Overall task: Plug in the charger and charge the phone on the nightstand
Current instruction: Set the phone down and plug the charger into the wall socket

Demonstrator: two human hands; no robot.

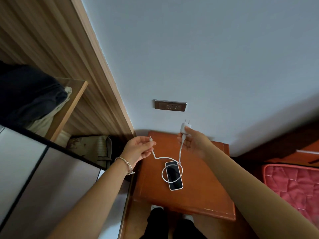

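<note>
A phone point(174, 175) lies face up with a dark screen on the orange-brown nightstand point(198, 195). My right hand point(194, 144) holds the white charger plug point(184, 127) upright above the nightstand, prongs pointing up, just below the wall socket point(170, 105). My left hand point(140, 148) pinches the connector end of the white cable point(163, 171) over the nightstand's left edge. The cable sags between both hands and loops over the phone.
A wooden panel point(82, 66) and a shelf with dark folded fabric point(29, 95) stand on the left. A grey glossy cabinet point(34, 169) sits at lower left. A red quilted mattress point(293, 183) lies on the right. Pale wall fills the back.
</note>
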